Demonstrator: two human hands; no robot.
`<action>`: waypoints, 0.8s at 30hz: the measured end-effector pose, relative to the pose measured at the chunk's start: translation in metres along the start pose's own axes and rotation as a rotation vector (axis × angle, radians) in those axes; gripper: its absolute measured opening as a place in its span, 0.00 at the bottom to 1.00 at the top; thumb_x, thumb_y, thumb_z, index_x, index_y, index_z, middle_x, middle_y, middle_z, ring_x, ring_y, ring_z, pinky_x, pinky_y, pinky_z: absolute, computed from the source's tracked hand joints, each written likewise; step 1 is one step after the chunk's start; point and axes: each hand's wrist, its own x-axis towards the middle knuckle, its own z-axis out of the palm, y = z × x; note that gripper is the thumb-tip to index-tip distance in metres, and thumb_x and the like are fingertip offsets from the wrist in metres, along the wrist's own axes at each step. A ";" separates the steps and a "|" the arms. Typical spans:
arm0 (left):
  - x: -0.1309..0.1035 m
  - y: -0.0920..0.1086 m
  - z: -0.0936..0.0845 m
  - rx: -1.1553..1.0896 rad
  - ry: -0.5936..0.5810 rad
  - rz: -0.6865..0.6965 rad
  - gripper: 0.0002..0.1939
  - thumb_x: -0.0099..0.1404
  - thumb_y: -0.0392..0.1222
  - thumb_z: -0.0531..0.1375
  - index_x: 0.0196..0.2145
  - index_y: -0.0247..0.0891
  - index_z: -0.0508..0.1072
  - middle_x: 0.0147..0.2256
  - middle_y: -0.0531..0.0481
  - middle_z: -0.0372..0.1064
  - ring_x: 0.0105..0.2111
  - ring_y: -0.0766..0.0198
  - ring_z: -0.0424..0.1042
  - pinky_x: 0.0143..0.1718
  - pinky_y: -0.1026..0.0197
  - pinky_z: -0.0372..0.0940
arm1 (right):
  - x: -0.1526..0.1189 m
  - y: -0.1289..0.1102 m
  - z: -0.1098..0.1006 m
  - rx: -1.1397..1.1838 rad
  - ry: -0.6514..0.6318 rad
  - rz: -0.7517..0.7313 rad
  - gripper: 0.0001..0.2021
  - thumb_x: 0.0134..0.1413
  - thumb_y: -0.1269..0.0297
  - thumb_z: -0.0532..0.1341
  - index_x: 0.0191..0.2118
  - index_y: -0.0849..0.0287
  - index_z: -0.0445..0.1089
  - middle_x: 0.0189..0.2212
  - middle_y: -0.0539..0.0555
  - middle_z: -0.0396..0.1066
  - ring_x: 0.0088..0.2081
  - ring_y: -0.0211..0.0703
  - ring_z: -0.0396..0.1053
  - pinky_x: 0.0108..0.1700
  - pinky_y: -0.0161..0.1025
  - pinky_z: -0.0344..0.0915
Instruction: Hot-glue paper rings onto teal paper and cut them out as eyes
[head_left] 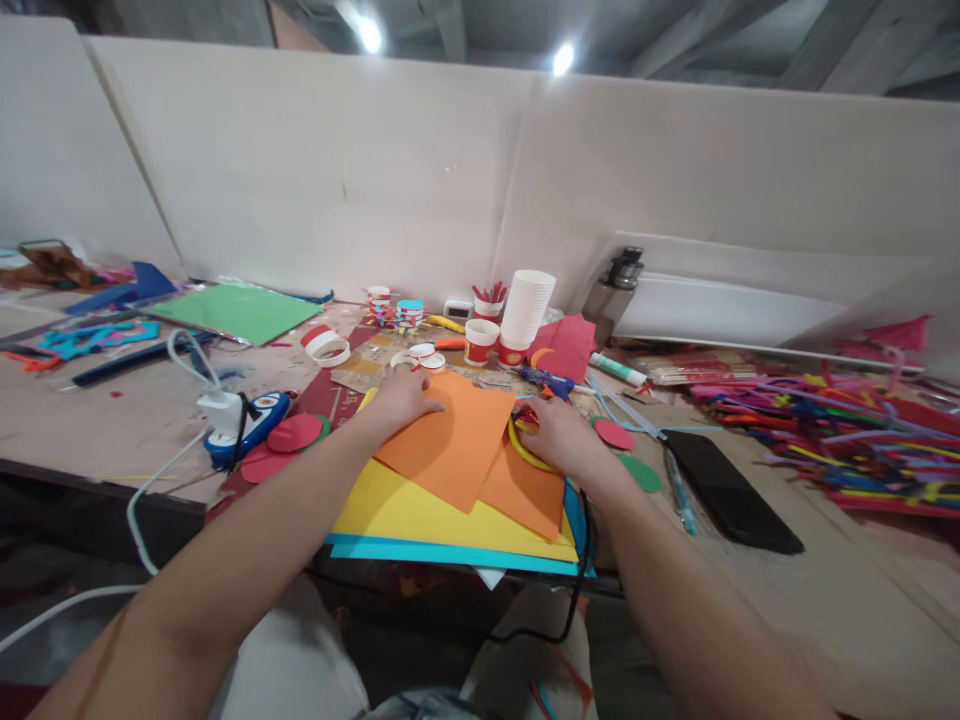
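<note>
Left hand [405, 397] lies wide at the upper-left edge of a bright orange paper sheet [457, 440], thumb spread away from the fingers! Over on the other side, my right hand [555, 432] curls in at a yellow loop-shaped handle [529, 452], and whether I'm gripping it, I can't tell. That orange sheet sits right between my hands, overlapping a second orange paper piece [525, 492], both on a yellow paper sheet [420, 512] with blue paper [450, 553] peeking out beneath, at the front of the bench [847, 610]!
</note>
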 end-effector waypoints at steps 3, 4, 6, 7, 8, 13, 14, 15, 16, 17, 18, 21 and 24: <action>-0.004 0.005 -0.004 0.076 -0.006 -0.003 0.27 0.58 0.60 0.65 0.45 0.33 0.78 0.49 0.33 0.73 0.50 0.43 0.70 0.49 0.52 0.64 | 0.000 -0.001 -0.002 -0.051 -0.015 0.026 0.18 0.58 0.64 0.58 0.52 0.61 0.71 0.49 0.65 0.74 0.51 0.55 0.72 0.48 0.41 0.64; -0.005 0.007 -0.006 0.095 -0.019 -0.007 0.27 0.59 0.60 0.65 0.44 0.32 0.78 0.48 0.32 0.73 0.50 0.43 0.71 0.49 0.52 0.65 | 0.001 -0.001 -0.002 -0.060 -0.022 0.034 0.17 0.58 0.64 0.58 0.52 0.61 0.71 0.49 0.65 0.73 0.51 0.55 0.72 0.48 0.41 0.64; -0.007 0.011 -0.011 0.127 -0.044 -0.013 0.26 0.59 0.60 0.64 0.41 0.32 0.78 0.45 0.32 0.74 0.48 0.43 0.72 0.48 0.52 0.65 | 0.000 -0.001 -0.002 -0.067 -0.028 0.045 0.17 0.59 0.62 0.57 0.52 0.62 0.70 0.49 0.66 0.73 0.51 0.55 0.72 0.47 0.41 0.64; -0.007 0.012 -0.013 0.136 -0.056 -0.013 0.25 0.60 0.60 0.64 0.40 0.32 0.79 0.43 0.32 0.75 0.47 0.43 0.73 0.47 0.52 0.65 | 0.000 -0.001 -0.001 -0.066 -0.030 0.048 0.17 0.60 0.62 0.57 0.52 0.62 0.70 0.49 0.66 0.73 0.50 0.56 0.72 0.46 0.41 0.64; -0.007 0.013 -0.014 0.139 -0.067 -0.013 0.25 0.60 0.60 0.64 0.38 0.32 0.79 0.42 0.32 0.75 0.46 0.44 0.73 0.46 0.53 0.65 | 0.000 -0.001 -0.001 -0.063 -0.032 0.050 0.17 0.60 0.61 0.57 0.52 0.62 0.70 0.49 0.66 0.73 0.50 0.56 0.72 0.46 0.41 0.64; -0.002 0.008 -0.009 0.023 -0.114 -0.045 0.18 0.60 0.56 0.64 0.32 0.36 0.78 0.36 0.39 0.77 0.40 0.51 0.75 0.37 0.58 0.64 | 0.001 0.000 0.001 -0.055 -0.036 0.059 0.18 0.60 0.61 0.57 0.53 0.62 0.70 0.49 0.66 0.73 0.50 0.57 0.72 0.46 0.43 0.65; 0.000 0.006 -0.006 -0.022 -0.129 -0.044 0.17 0.59 0.56 0.64 0.30 0.37 0.78 0.34 0.41 0.77 0.38 0.53 0.75 0.34 0.59 0.63 | 0.001 0.000 0.001 -0.055 -0.034 0.056 0.18 0.59 0.62 0.57 0.52 0.62 0.70 0.49 0.66 0.73 0.50 0.57 0.71 0.46 0.43 0.65; 0.001 0.004 -0.004 -0.065 -0.143 -0.035 0.16 0.59 0.55 0.65 0.29 0.37 0.77 0.33 0.43 0.77 0.36 0.55 0.75 0.32 0.60 0.61 | 0.002 0.000 0.001 -0.054 -0.031 0.051 0.17 0.59 0.62 0.57 0.52 0.63 0.70 0.49 0.66 0.73 0.50 0.57 0.71 0.47 0.43 0.64; 0.002 0.003 -0.002 -0.104 -0.153 -0.020 0.15 0.58 0.54 0.65 0.27 0.38 0.77 0.31 0.44 0.77 0.34 0.56 0.74 0.31 0.60 0.60 | 0.002 0.001 0.002 -0.052 -0.026 0.043 0.17 0.58 0.63 0.57 0.52 0.63 0.70 0.49 0.66 0.73 0.50 0.57 0.71 0.47 0.43 0.64; 0.003 0.003 0.001 -0.138 -0.158 -0.002 0.14 0.58 0.53 0.65 0.26 0.38 0.76 0.30 0.45 0.76 0.33 0.57 0.74 0.30 0.60 0.59 | 0.002 0.001 0.002 -0.048 -0.022 0.035 0.18 0.57 0.64 0.57 0.52 0.63 0.70 0.49 0.66 0.73 0.50 0.57 0.71 0.47 0.43 0.64; 0.004 0.003 0.002 -0.168 -0.158 0.013 0.14 0.57 0.51 0.66 0.24 0.38 0.75 0.29 0.46 0.76 0.32 0.58 0.73 0.29 0.60 0.58 | 0.002 0.001 0.002 -0.042 -0.018 0.030 0.18 0.57 0.65 0.58 0.52 0.63 0.70 0.48 0.66 0.73 0.50 0.57 0.72 0.47 0.43 0.64; 0.005 0.003 0.002 -0.245 -0.154 0.035 0.13 0.55 0.48 0.66 0.21 0.38 0.72 0.25 0.49 0.73 0.29 0.60 0.71 0.28 0.61 0.57 | 0.002 0.002 0.001 -0.034 -0.011 0.032 0.18 0.56 0.67 0.58 0.52 0.63 0.70 0.47 0.66 0.73 0.49 0.56 0.72 0.46 0.42 0.64; 0.004 -0.002 -0.008 -0.317 -0.136 0.027 0.12 0.54 0.46 0.65 0.20 0.39 0.70 0.24 0.52 0.71 0.28 0.62 0.69 0.28 0.61 0.56 | 0.002 0.002 0.000 -0.051 -0.002 0.046 0.18 0.57 0.67 0.58 0.52 0.63 0.70 0.47 0.67 0.73 0.50 0.56 0.71 0.46 0.42 0.64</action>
